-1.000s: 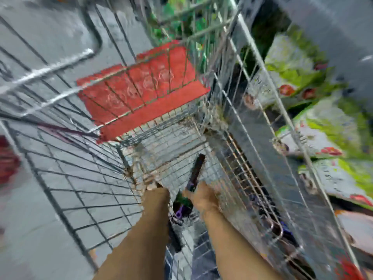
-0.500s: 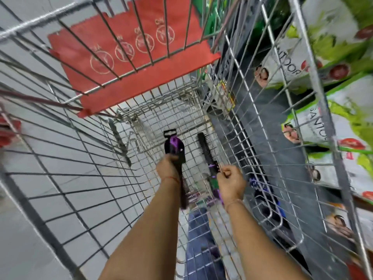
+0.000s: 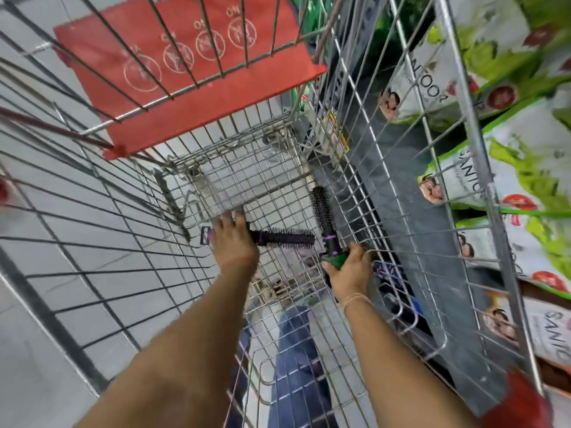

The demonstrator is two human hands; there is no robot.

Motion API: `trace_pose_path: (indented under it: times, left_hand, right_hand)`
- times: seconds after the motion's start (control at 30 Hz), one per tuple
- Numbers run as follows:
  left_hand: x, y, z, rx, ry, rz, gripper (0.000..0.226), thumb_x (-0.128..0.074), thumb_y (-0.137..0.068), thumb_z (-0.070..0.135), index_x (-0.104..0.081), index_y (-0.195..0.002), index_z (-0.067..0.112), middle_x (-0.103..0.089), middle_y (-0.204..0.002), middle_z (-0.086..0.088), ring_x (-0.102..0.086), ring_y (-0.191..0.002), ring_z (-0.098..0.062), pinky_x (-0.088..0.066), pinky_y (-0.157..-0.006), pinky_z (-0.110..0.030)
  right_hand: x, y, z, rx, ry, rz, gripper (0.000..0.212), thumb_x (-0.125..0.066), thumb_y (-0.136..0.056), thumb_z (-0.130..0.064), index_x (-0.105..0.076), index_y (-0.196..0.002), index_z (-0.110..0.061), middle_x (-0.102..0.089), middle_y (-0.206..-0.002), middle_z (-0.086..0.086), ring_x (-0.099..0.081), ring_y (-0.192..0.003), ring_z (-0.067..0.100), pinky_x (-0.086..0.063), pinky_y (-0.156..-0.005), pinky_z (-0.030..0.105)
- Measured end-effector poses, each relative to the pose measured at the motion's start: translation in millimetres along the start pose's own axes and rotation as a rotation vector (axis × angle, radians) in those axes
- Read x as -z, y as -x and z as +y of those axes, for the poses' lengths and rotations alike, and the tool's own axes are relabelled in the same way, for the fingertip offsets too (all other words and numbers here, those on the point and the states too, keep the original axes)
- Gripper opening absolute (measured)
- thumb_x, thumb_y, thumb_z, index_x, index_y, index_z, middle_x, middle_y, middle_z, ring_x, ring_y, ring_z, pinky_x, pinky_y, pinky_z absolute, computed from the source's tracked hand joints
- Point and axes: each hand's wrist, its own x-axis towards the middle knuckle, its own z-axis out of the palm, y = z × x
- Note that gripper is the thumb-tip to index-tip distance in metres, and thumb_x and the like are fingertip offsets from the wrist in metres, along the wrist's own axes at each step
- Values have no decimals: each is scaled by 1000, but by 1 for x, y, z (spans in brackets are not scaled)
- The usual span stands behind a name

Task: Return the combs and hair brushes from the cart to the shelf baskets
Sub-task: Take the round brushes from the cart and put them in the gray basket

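Two round brushes in cart (image 3: 355,168): left hand (image 3: 233,242) fist-gripped, brush (image 3: 282,237) horiz, bristles rightward; right hand (image 3: 349,270) clenched, brush (image 3: 323,211) bristles away.

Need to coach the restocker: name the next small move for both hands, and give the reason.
Probably lift both hands straight up out of the cart. The left hand already grips a round brush lying crosswise, and the right hand holds a second round brush pointing up beside the wire wall, so both are ready to go to the shelf baskets, which are not in view.

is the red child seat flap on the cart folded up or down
Folded up: the red flap lies flat against the wire back of the cart, its printed warning circles facing into the basket.
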Motion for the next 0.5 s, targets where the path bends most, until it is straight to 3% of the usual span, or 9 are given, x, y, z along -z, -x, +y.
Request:
trace_pose_path:
  times: [0.07, 0.17, 0.23, 0.3, 0.4, 0.47, 0.5]
  left_hand:
    - [6, -24, -16, -153, -197, -186, 62, -50, -91, 18, -22, -146, 19, -20, -156, -11, -19, -144, -32, -22, -118, -44]
    - [5, -27, -30, -168, -243, -270, 47, -61, -86, 26, -48, -129, 15, -41, -139, -16, -40, -128, -34, -41, -105, -47]
    - [2, -13, -28, -168, -348, -323, 41, -61, -85, 27, -53, -123, 13, -48, -128, -15, -44, -122, -33, -44, -99, -45]
    - [2, -1, -23, -138, -336, -411, 37, -60, -86, 20, -53, -121, 12, -55, -121, -14, -50, -116, -30, -47, -97, -39]
    - [23, 16, -9, -27, -137, -287, 28, -54, -90, 21, -52, -117, 13, -64, -114, -12, -55, -111, -30, -48, -92, -37]
    - [41, 27, 0, 117, 192, -111, 21, -51, -90, 19, -52, -111, 13, -64, -111, -16, -57, -107, -35, -48, -88, -41]
    - [52, 34, 4, 181, 388, -47, 20, -52, -89, 18, -52, -108, 12, -64, -109, -19, -59, -103, -37, -49, -87, -44]
  right_hand:
    - [-1, -4, 0, -27, -45, -45, 58, -73, -76, -25, -42, -121, -5, -56, -117, 16, -56, -106, 31, -45, -81, 34]
    - [3, -1, -2, -53, -142, -164, 24, -73, -76, -22, -55, -89, -12, -62, -91, 6, -56, -71, 20, -40, -57, 22]
    - [6, 7, -6, -70, -220, -203, 24, -72, -77, -19, -49, -69, -19, -62, -77, 2, -51, -53, 12, -40, -45, 21]
    - [12, 16, -14, -123, -242, -219, 20, -70, -79, -19, -51, -72, -19, -56, -66, -3, -46, -45, 8, -38, -41, 19]
    - [33, 39, -24, -179, -371, -146, 16, -69, -80, -22, -59, -86, -12, -54, -59, -5, -46, -42, 8, -36, -33, 15]
    - [46, 64, -29, -113, -446, 20, 20, -69, -80, -24, -60, -89, -8, -55, -59, -3, -47, -44, 10, -34, -32, 14]
    - [49, 78, -27, -46, -426, 138, 25, -69, -80, -26, -61, -91, -6, -59, -65, 1, -51, -51, 15, -35, -40, 16]
